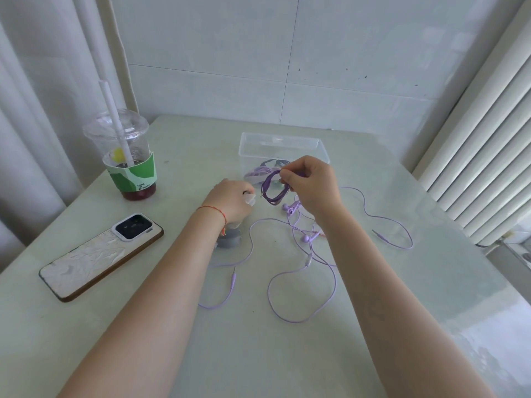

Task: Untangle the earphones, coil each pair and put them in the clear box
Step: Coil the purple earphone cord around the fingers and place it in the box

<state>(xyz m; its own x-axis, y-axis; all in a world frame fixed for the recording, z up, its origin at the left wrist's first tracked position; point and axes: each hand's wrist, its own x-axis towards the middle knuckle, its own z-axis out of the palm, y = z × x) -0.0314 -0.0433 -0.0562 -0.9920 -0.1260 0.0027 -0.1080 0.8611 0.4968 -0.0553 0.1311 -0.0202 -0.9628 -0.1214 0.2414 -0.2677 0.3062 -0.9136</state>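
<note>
right hand point(311, 183): fingers pinching a dark purple earphone coil point(273, 188)
left hand point(232, 201): fingers curling around something small and whitish
clear box point(283, 145): thin glossy plastic, sitting on the bench point(172, 326)
loose earphones point(304, 248): lilac cords sprawling

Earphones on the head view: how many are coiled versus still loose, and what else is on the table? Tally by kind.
Coiled earphones in the right hand: 1
Coiled earphones in the clear box: at least 1
Loose earphones on the table: apparently 2, tangled
Phone: 1
Drink cup: 1
Total: about 7
</note>
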